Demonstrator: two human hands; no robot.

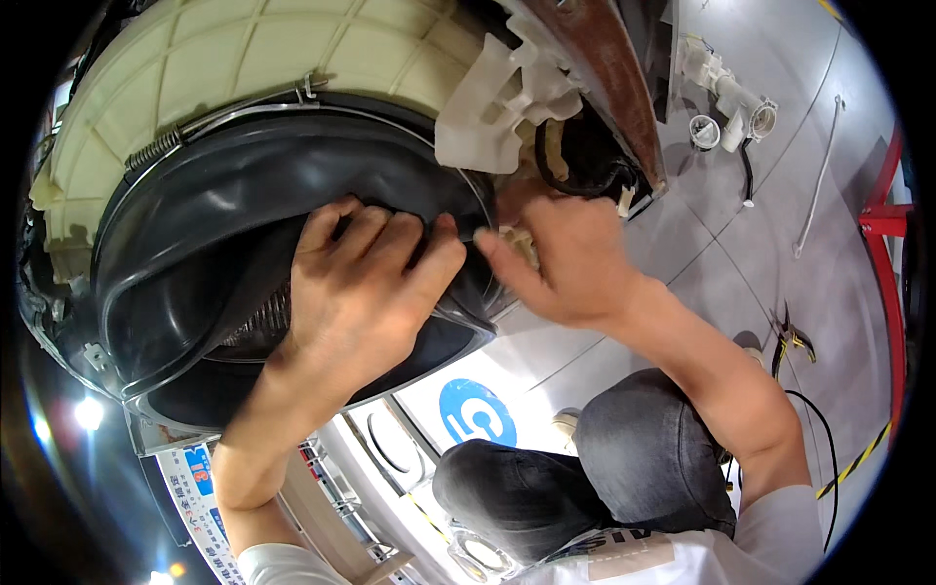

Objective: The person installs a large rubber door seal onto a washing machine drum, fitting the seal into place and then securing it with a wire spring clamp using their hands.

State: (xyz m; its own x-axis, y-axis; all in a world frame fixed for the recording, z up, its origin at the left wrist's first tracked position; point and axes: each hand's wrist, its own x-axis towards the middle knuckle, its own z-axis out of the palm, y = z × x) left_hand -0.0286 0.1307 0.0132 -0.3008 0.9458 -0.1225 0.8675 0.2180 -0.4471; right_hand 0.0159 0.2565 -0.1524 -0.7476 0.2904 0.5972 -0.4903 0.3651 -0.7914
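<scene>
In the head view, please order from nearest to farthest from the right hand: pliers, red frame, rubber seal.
From the right hand:
1. Rubber seal: just to its left.
2. Pliers: on the floor, lower right.
3. Red frame: far right.

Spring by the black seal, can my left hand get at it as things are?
Probably yes: the spring sits exposed at the upper left of the black seal, with nothing visible covering it. Your left hand would likely have to let go of the seal first.
</scene>
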